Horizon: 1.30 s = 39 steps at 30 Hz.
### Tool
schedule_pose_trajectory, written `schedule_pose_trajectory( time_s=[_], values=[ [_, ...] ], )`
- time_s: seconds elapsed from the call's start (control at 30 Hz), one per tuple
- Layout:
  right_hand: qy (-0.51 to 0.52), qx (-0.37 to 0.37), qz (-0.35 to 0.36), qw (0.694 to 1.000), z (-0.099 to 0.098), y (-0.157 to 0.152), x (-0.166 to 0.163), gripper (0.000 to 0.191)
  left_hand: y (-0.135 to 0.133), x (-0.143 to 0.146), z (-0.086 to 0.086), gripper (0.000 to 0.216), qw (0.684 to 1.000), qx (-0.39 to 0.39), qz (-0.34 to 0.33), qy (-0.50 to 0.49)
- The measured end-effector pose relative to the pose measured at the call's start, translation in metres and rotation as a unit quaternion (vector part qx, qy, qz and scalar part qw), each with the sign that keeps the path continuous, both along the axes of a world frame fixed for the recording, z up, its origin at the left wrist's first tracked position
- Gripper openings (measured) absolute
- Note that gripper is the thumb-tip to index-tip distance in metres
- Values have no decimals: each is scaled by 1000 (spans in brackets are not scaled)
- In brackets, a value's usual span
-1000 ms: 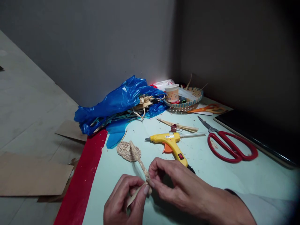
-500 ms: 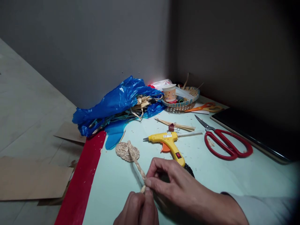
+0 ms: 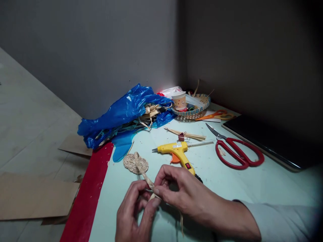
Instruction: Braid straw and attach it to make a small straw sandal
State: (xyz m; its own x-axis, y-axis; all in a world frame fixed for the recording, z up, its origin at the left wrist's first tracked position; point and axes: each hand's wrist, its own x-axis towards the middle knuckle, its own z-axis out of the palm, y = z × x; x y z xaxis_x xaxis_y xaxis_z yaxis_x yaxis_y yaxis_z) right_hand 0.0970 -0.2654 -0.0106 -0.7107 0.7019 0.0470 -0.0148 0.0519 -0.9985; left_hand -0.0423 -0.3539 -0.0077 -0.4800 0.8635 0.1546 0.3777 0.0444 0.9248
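Note:
A tan braided straw cord [image 3: 147,178] runs from a flat, coiled oval piece [image 3: 130,164] toward me. My right hand [image 3: 176,190] pinches the cord's near end between thumb and forefinger. Just left of it, my left hand [image 3: 137,208] has thumb and fingers curled round the same end, with a pale strand between them. A loose thin strand [image 3: 181,223] hangs below my right hand. Beyond the hands lies a yellow hot glue gun [image 3: 176,149], its nozzle pointing left and a clear glue stick in its back.
Red-handled scissors [image 3: 238,153] lie right of the glue gun, near a black flat object [image 3: 264,141]. Behind are straw strips [image 3: 194,135] with a binder clip [image 3: 181,136], orange scissors [image 3: 214,116], a woven basket [image 3: 191,112] holding a paper cup [image 3: 179,101], and a blue plastic bag [image 3: 123,107].
My left hand has moved up and opened its curl somewhat, its fingers now further along the cord. A loose strand shows below my right hand. The view has shifted slightly.

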Motion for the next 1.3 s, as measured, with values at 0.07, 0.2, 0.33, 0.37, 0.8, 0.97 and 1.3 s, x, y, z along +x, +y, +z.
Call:
schedule_pose_trajectory(
  time_s=[0.07, 0.2, 0.33, 0.37, 0.8, 0.97, 1.3],
  values=[
    [6, 6, 8, 1000, -2, -1, 1, 12, 4, 3, -2, 16, 994, -49, -23, -96],
    [-30, 49, 24, 998, -1, 1, 2, 10, 4, 2, -5, 15, 992, -65, -24, -103],
    [-75, 141, 26, 987, 3, 5, 5, 15, 2, -5, -4, 15, 995, -89, 13, -37],
    [-89, 171, 23, 981, 4, 5, 6, 16, 1, -6, -3, 16, 995, -92, 21, -21],
    [-196, 461, 7, 865, 0, 2, 8, 14, 5, -1, 4, 43, 978, -125, 26, -163],
    [-157, 424, -32, 892, 5, -16, 11, 13, 7, -2, -7, 41, 972, -93, 5, -214],
    [-86, 664, -117, 734, -27, -20, -10, 33, 7, -6, -11, 30, 954, -71, 14, -292]
  ],
)
